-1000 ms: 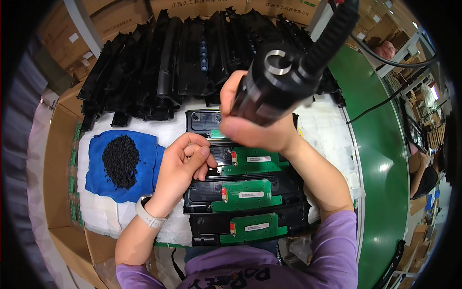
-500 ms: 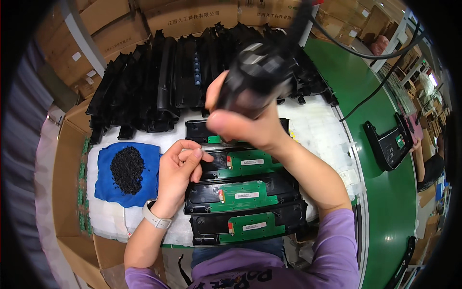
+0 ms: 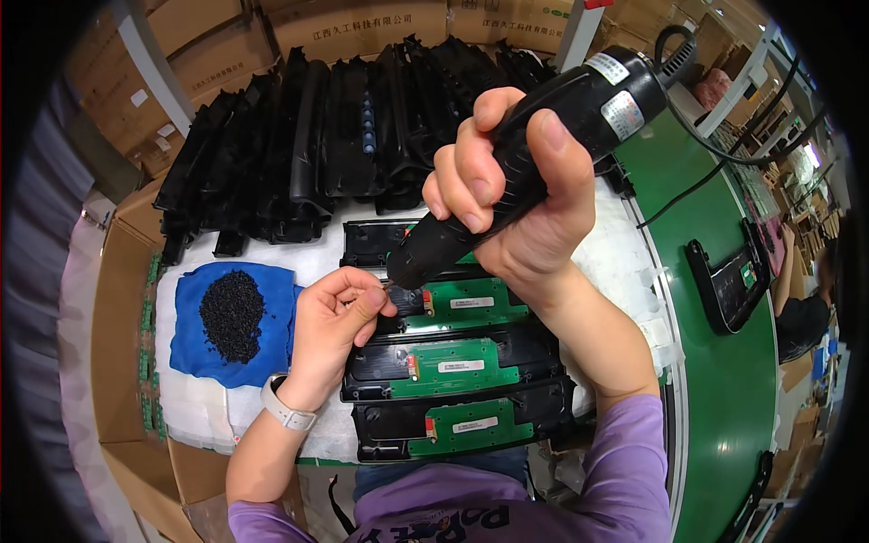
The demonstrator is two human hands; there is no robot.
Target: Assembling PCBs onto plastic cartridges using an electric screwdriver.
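Observation:
My right hand [image 3: 543,213] is wrapped round a black electric screwdriver [image 3: 575,109], tilted so its narrow end points down and left. That end comes close to my left hand [image 3: 337,312], whose thumb and forefinger are pinched together. Whatever lies between those fingertips is too small to make out. Below the screwdriver is a black plastic panel with a green circuit board [image 3: 466,301]. Two like it, a middle panel [image 3: 371,364] and a near panel [image 3: 382,427], lie in a row toward me. Another black panel [image 3: 364,242] is partly covered behind the screwdriver.
Left of my hand, a heap of small black screws [image 3: 233,315] rests on a blue cloth [image 3: 187,339]. Many black plastic housings [image 3: 308,145] stand along the back. A green surface [image 3: 724,380] at right bears a black tray-like part [image 3: 724,281], near another person's arm [image 3: 786,267].
The screwdriver has swung from nearly upright and blurred to a slant, its narrow end now near my left fingertips. My right hand has turned with it. My left hand stays pinched, almost in place.

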